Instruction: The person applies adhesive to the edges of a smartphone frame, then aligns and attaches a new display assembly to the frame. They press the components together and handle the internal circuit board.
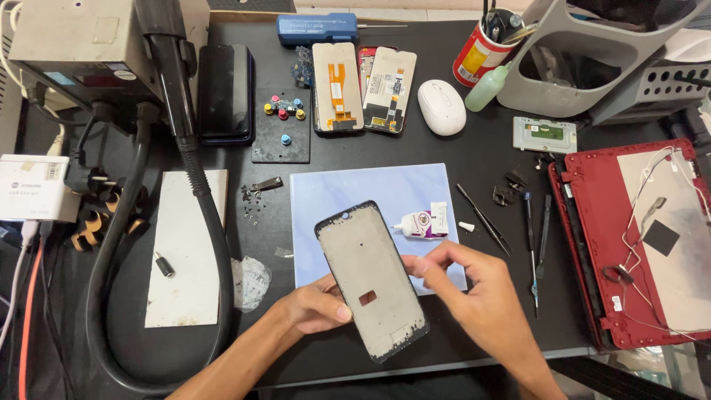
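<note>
- The left hand (315, 307) grips the lower left edge and the right hand (474, 285) pinches the right edge of a black-rimmed grey phone frame (372, 280), tilted above the desk (474, 155).
- With such light edge grips, it could slip onto the pale blue mat (370, 189).
- The frame looks bare, with one small rectangular cutout.
- A small white glue tube (421, 223) lies just beyond; smearing is a risk.

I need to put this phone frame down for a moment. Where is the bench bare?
The light blue mat is bare above the phone frame, left of the glue tube. The white board is mostly bare beside the black hose. Crowded: the tools right of the mat.
</note>
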